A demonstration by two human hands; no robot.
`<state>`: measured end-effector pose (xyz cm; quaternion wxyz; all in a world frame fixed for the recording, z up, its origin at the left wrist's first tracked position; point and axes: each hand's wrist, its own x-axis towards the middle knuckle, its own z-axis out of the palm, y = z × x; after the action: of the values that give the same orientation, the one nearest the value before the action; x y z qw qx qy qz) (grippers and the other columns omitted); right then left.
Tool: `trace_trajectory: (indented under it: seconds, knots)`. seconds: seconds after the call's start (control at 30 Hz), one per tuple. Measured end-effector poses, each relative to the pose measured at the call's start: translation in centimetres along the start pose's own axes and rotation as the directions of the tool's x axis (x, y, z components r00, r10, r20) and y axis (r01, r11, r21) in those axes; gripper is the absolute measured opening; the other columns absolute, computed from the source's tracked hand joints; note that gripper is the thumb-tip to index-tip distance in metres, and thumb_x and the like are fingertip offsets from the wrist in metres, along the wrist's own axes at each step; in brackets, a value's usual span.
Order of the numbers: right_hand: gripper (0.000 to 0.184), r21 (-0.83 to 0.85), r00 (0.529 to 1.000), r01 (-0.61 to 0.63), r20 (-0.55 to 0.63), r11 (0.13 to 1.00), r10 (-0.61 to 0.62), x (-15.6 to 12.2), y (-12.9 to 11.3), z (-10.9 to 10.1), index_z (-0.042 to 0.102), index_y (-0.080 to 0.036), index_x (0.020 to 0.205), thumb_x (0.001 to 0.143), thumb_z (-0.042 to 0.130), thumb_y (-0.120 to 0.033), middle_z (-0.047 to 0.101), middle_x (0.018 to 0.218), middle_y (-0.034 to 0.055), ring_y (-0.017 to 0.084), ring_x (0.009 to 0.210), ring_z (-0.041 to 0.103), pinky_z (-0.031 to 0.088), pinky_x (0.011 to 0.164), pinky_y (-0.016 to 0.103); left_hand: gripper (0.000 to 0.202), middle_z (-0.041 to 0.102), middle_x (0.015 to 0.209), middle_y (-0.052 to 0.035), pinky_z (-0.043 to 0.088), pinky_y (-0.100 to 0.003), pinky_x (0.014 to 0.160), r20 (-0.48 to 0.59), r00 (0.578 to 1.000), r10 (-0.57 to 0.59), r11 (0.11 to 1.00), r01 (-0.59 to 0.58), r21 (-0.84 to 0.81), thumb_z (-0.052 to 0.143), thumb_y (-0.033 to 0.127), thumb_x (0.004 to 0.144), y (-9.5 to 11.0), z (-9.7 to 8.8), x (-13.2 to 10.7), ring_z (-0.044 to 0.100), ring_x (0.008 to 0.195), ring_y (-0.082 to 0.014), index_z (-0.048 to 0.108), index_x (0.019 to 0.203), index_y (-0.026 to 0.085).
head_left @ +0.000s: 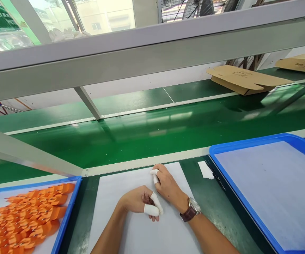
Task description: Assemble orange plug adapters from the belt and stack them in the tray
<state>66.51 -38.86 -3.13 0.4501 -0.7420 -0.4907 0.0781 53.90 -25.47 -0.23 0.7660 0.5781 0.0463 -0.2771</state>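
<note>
My left hand (139, 201) is over a white sheet (139, 240), its thumb and index finger, both in white finger covers, drawn close together. Nothing shows between them, and its other fingers curl beneath. Farther forward on the sheet, my right hand (166, 183) has its fingers bent inward, with white covers on the thumb and index finger. Whatever may be under those right fingertips is hidden. A watch (191, 209) with a brown strap is on my right wrist. The hands are close but apart.
To the left, a blue tray (75, 190) holds many orange pieces (28, 218) in rows. A blue tray (237, 183) lined with white stands at right, near a white scrap (205, 170). Beyond the rail run a green belt (141, 134) and flat cardboard boxes (244, 77).
</note>
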Motion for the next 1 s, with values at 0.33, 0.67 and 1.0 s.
trace_trajectory:
  seconds: [0.33,0.67,1.0]
  knots:
    - [0.047,-0.001,1.000,0.010,-0.003,1.000,-0.010,-0.1,0.4,0.4,0.063,-0.019,0.093,0.065,0.039,0.010,0.058,0.105,0.0086,0.023,0.099,0.054,0.050,0.084,0.038,0.024,0.078,0.080,-0.0090,0.059,-0.028,0.065,0.014,1.000,-0.009,1.000,0.009,0.013,0.081,0.032,0.078,0.1,-0.1,0.2,0.073,0.068,-0.0176,0.080,0.092,0.013]
    - [0.045,0.004,1.000,0.010,-0.006,1.000,-0.010,0.0,0.8,0.8,0.062,-0.018,0.090,0.063,0.039,0.009,0.058,0.103,0.0081,0.022,0.096,0.053,0.049,0.086,0.037,0.029,0.076,0.072,-0.0093,0.055,-0.027,0.058,-0.060,0.998,0.027,0.998,-0.024,0.054,0.080,0.039,0.076,-0.3,-0.2,0.6,0.069,0.058,-0.0169,0.079,0.085,0.011]
    - [0.043,-0.044,0.999,0.036,0.012,0.998,-0.036,0.2,1.3,1.0,0.063,-0.016,0.089,0.064,0.040,0.010,0.057,0.103,0.0089,0.022,0.097,0.053,0.049,0.088,0.036,0.032,0.071,0.061,-0.0069,0.049,-0.025,0.048,-0.315,0.944,0.098,0.982,-0.041,0.184,0.077,0.043,0.075,-0.9,2.0,1.2,0.062,0.047,-0.0142,0.074,0.068,0.011]
